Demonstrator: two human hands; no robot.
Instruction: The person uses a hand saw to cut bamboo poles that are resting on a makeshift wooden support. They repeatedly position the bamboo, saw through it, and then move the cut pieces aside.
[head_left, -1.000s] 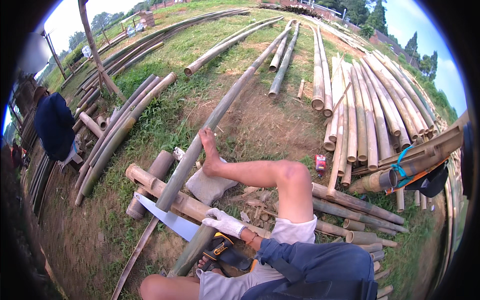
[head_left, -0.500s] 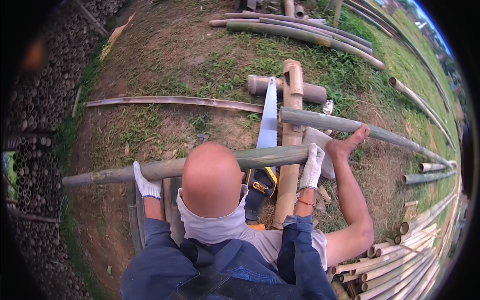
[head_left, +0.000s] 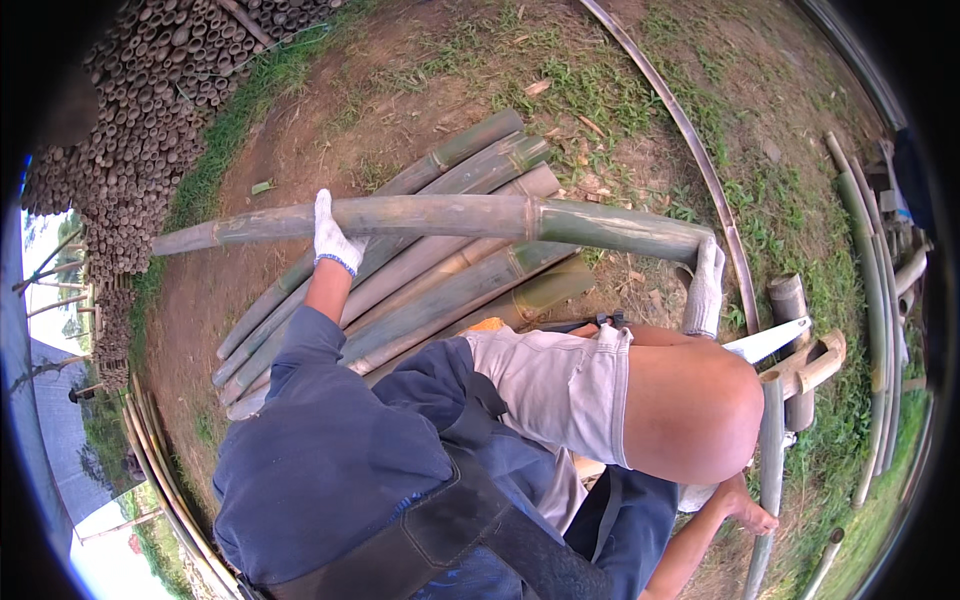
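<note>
**Two gloved hands on one long bamboo pole**

Two hands in white gloves carry a long green bamboo pole (head_left: 450, 216), held level above bare earth and sparse grass. Below it, a bundle of bamboo poles (head_left: 440, 270) lies slanted on the ground (head_left: 300, 150), and a big stack of cut bamboo (head_left: 140, 110) fills the ground's upper left corner. The left hand (head_left: 333, 238) has its fingers curled around the pole left of its middle. The right hand (head_left: 706, 288) meets the pole's right end, fingers together and pointing down; whether they grip it cannot be told. A saw blade (head_left: 768, 341) pokes out just beside that hand.
</note>
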